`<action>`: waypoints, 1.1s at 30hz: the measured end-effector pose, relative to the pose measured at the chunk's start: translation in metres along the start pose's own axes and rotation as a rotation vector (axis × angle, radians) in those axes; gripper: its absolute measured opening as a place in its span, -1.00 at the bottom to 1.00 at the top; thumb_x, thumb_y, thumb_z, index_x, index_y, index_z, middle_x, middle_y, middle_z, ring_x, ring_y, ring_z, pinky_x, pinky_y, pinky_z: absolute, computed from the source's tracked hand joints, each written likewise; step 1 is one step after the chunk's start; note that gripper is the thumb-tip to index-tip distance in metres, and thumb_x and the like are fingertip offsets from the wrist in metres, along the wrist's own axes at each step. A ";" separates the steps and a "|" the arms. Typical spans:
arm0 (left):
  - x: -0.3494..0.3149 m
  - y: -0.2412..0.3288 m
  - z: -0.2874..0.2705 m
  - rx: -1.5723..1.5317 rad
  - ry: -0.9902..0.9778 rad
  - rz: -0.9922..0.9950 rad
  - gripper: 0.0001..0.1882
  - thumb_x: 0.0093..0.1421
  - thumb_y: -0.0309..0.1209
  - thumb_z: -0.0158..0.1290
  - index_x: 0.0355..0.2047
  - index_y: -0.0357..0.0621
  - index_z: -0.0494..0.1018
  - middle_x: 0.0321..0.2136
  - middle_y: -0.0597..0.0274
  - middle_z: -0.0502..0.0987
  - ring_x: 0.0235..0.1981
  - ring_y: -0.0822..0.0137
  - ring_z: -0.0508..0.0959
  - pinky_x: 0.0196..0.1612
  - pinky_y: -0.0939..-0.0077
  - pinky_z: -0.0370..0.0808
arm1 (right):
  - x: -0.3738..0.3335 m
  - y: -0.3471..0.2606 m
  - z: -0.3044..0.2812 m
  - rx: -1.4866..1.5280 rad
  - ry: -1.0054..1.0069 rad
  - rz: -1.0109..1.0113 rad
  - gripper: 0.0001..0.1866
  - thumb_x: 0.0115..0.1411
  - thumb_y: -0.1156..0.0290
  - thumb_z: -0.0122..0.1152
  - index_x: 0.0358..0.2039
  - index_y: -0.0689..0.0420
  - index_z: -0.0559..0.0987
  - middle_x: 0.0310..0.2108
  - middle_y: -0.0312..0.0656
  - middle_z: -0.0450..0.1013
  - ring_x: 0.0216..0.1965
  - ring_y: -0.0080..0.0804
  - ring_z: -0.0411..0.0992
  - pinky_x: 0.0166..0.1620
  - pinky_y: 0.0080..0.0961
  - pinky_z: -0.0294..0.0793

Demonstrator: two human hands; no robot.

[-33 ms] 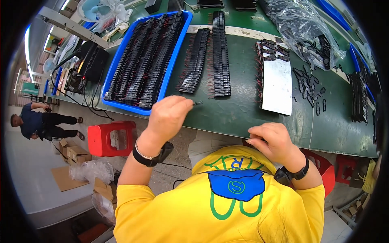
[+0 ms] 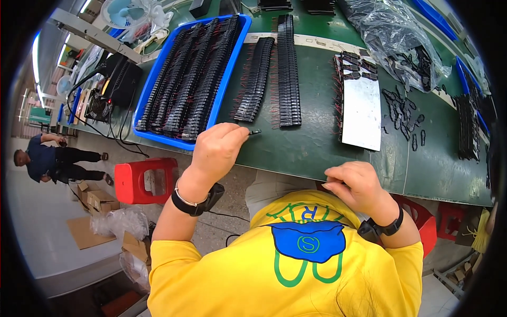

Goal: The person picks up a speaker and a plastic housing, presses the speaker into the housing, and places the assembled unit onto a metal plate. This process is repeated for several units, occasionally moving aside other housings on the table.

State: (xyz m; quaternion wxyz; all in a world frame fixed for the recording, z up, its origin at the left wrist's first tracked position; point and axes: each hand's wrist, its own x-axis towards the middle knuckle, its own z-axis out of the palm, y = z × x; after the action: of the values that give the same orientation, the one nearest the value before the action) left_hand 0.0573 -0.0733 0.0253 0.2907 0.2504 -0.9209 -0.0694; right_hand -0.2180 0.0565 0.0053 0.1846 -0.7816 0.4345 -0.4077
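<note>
My left hand (image 2: 217, 150) is closed in a pinch above the table's near edge. A small dark part (image 2: 255, 131) with a shiny end sticks out from its fingertips. My right hand (image 2: 355, 182) hovers at the table edge with its fingers curled; whatever it holds, if anything, cannot be made out. Beyond my left hand lie a shorter row of black parts with red wires (image 2: 254, 79) and a longer row of black parts (image 2: 288, 74). A white board (image 2: 362, 113) lies past my right hand, with several black pieces on its far end and red wires along its left side.
A blue tray (image 2: 138, 113) full of wired black parts stands at the left, beside a black device (image 2: 120, 79) with cables. Loose black pieces (image 2: 404, 113) and a clear plastic bag (image 2: 393, 37) lie right. Red stools (image 2: 138, 182) stand below; a person (image 2: 53, 158) is far left.
My left hand has shifted very slightly left, and the small dark part in its fingertips shows more of its length. My right hand is nearly unmoved.
</note>
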 end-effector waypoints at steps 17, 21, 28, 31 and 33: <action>0.016 -0.010 -0.001 0.488 -0.266 -0.083 -0.93 -0.03 -0.53 0.05 -0.55 -0.12 0.37 -0.61 0.19 0.44 -0.57 0.25 0.54 -0.52 0.44 0.49 | -0.023 -0.006 -0.023 -0.057 0.038 0.000 -0.76 -0.13 0.52 0.40 -0.43 0.19 0.52 -0.59 -0.16 0.45 -0.61 -0.24 0.44 -0.53 -0.44 0.39; 0.020 -0.009 -0.003 0.480 -0.281 -0.121 -0.95 -0.01 -0.54 0.03 -0.49 -0.17 0.40 -0.55 0.16 0.46 -0.52 0.23 0.55 -0.46 0.44 0.51 | -0.026 -0.004 -0.025 -0.063 0.071 0.009 -0.75 -0.14 0.53 0.40 -0.42 0.19 0.52 -0.59 -0.17 0.46 -0.61 -0.26 0.43 -0.54 -0.45 0.39; 0.030 -0.009 -0.006 0.397 -0.134 0.026 -0.82 0.02 -0.57 -0.03 -0.32 -0.28 0.44 -0.37 0.09 0.48 -0.37 0.19 0.55 -0.33 0.42 0.53 | -0.036 -0.003 -0.038 -0.095 0.121 0.064 -0.80 -0.12 0.54 0.36 -0.44 0.20 0.53 -0.59 -0.17 0.47 -0.63 -0.26 0.42 -0.54 -0.46 0.37; 0.035 -0.014 -0.003 0.376 -0.191 0.003 -0.77 0.03 -0.58 -0.05 -0.26 -0.32 0.43 -0.32 0.07 0.48 -0.33 0.18 0.54 -0.29 0.41 0.52 | -0.039 -0.003 -0.041 -0.099 0.137 0.085 -0.81 -0.11 0.54 0.35 -0.45 0.20 0.53 -0.59 -0.17 0.47 -0.63 -0.26 0.41 -0.54 -0.46 0.36; 0.042 -0.016 -0.002 0.353 -0.292 -0.009 -0.77 0.02 -0.58 -0.05 -0.26 -0.34 0.42 -0.34 0.07 0.49 -0.35 0.17 0.55 -0.30 0.39 0.52 | -0.041 -0.003 -0.041 -0.101 0.152 0.107 -0.83 -0.11 0.54 0.34 -0.46 0.21 0.53 -0.59 -0.16 0.47 -0.63 -0.26 0.41 -0.54 -0.45 0.36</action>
State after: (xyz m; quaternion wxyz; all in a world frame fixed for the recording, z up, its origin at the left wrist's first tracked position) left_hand 0.0362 -0.1081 0.0436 0.1057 0.2890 -0.9498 0.0561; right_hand -0.2608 0.0950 0.0126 0.1331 -0.7325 0.5082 -0.4330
